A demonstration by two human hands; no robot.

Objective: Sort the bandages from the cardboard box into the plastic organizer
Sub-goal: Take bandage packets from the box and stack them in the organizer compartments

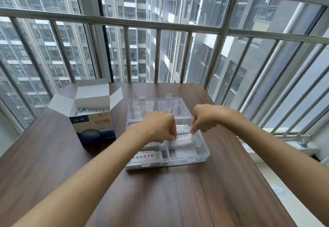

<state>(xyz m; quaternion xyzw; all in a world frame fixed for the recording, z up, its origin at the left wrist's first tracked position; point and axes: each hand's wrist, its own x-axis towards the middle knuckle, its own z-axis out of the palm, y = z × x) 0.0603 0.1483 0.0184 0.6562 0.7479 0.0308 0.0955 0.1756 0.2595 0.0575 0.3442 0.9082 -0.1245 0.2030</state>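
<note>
A clear plastic organizer [203,153] lies open on the brown table, its lid [160,106] folded back. My left hand [156,128] and my right hand [204,118] pinch the two ends of a white bandage stack [185,138] over the organizer's right middle compartment. Another bandage stack [183,128] lies just behind it. A further stack [146,156] fills the front left compartment. The blue cardboard box [94,128] stands open at the left, with more bandages [92,110] showing inside.
The wooden table [160,191] runs toward me, with its right edge near a white sill. Metal window bars [158,54] stand directly behind the table's far edge. The box flaps [92,91] stick up and outward.
</note>
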